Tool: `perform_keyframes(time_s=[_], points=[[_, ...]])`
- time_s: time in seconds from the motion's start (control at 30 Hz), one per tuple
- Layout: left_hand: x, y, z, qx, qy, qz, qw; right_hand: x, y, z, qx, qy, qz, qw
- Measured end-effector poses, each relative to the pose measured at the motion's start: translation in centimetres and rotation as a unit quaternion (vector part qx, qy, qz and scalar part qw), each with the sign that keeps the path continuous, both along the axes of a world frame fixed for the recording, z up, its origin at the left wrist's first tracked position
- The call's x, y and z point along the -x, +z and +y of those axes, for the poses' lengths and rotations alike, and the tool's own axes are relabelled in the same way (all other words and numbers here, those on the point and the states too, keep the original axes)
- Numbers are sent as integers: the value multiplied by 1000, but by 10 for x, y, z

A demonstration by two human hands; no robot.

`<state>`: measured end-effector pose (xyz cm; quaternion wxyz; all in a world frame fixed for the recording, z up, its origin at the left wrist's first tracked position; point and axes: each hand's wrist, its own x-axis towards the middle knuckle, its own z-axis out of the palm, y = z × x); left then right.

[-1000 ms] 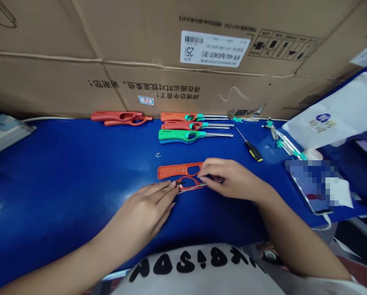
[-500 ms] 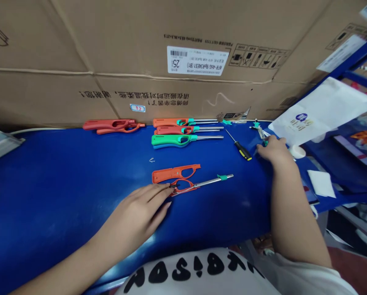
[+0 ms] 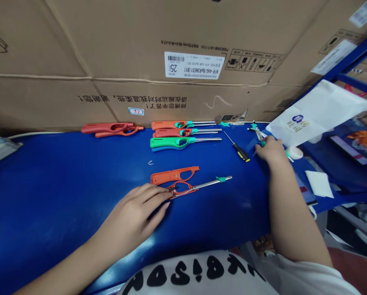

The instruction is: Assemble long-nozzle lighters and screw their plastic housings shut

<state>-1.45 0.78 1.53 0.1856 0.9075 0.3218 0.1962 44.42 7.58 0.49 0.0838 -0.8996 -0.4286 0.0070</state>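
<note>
Centrally, on glossy blue tabletop (image 3: 63,184): opened orange plastic lighter (image 3: 192,189), slim metal tube (image 3: 206,184); handle end held under left hand (image 3: 140,207). Just beyond: hollow orange shell (image 3: 164,176). Right: right hand (image 3: 271,150) covering small parts (image 3: 263,144), grip unclear. Far: screwdriver (image 3: 241,152), cardboard box (image 3: 125,49).

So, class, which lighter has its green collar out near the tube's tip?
The opened orange lighter under the left hand. Its green collar sits near its tip; on the lighters lined up by the cardboard box, visible collars sit against the handles.
</note>
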Motion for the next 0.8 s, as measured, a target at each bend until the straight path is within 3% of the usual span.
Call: perform_keyframes(time_s=[0.1, 0.37, 0.57, 0.8], points=[[0, -1, 2, -1, -2, -4, 1000, 3, 1, 3, 16, -39, 1, 999], [1, -4, 4, -3, -4, -11, 1000, 13, 5, 6, 13, -12, 38, 999], [1, -4, 5, -7, -4, -17, 1000, 13, 1, 6, -61, 5, 26, 998], [0, -6, 6, -9, -5, -26, 1000, 15, -1, 8, -129, 76, 81, 985]])
